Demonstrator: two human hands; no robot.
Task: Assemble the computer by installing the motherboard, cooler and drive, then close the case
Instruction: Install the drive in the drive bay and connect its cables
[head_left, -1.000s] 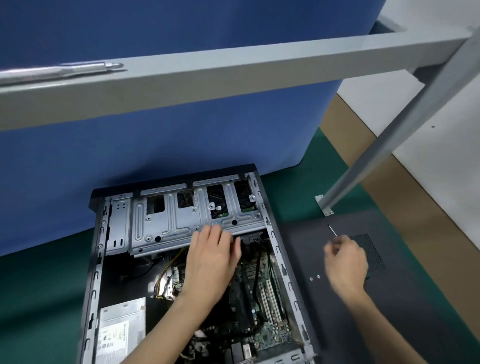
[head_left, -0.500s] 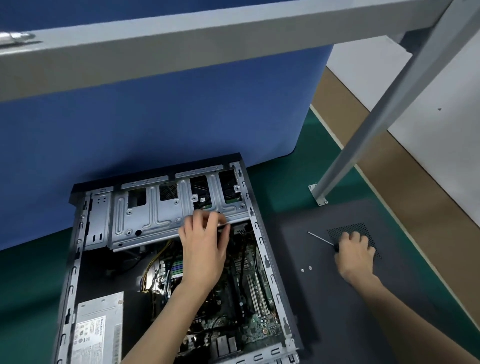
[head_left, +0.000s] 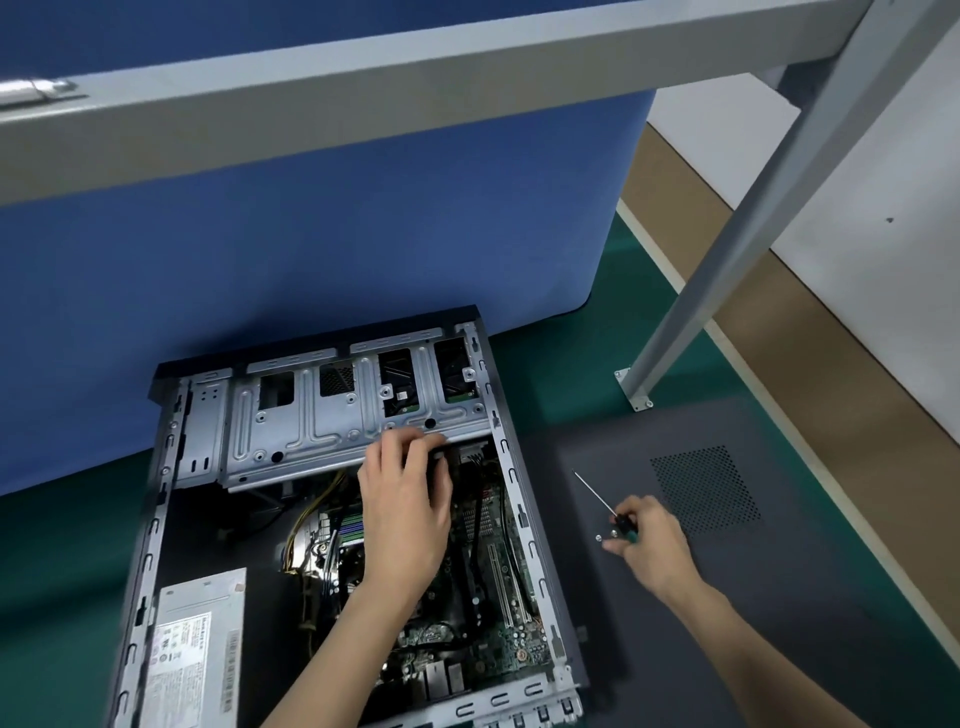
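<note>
The open computer case (head_left: 521, 519) lies flat on the green mat, with the motherboard (head_left: 498, 577) inside it. A grey metal drive cage (head_left: 311, 426) spans the far end of the case. My left hand (head_left: 405, 504) reaches into the case, and its blurred fingertips touch the cage's near edge. To the right, my right hand (head_left: 652, 545) grips a thin screwdriver (head_left: 623, 525) by its green and black handle, with the shaft pointing up and to the left. Two small screws (head_left: 599, 538) lie just left of that hand on the dark side panel (head_left: 769, 597).
A grey power supply (head_left: 197, 649) fills the case's near left corner. A blue partition (head_left: 311, 234) stands right behind the case. A slanted grey frame leg (head_left: 727, 260) ends in a foot bracket (head_left: 634, 389) beyond the panel. A grey beam crosses overhead.
My right hand has shifted on the side panel toward the two screws, keeping hold of the screwdriver. My left hand has stayed at the drive cage edge.
</note>
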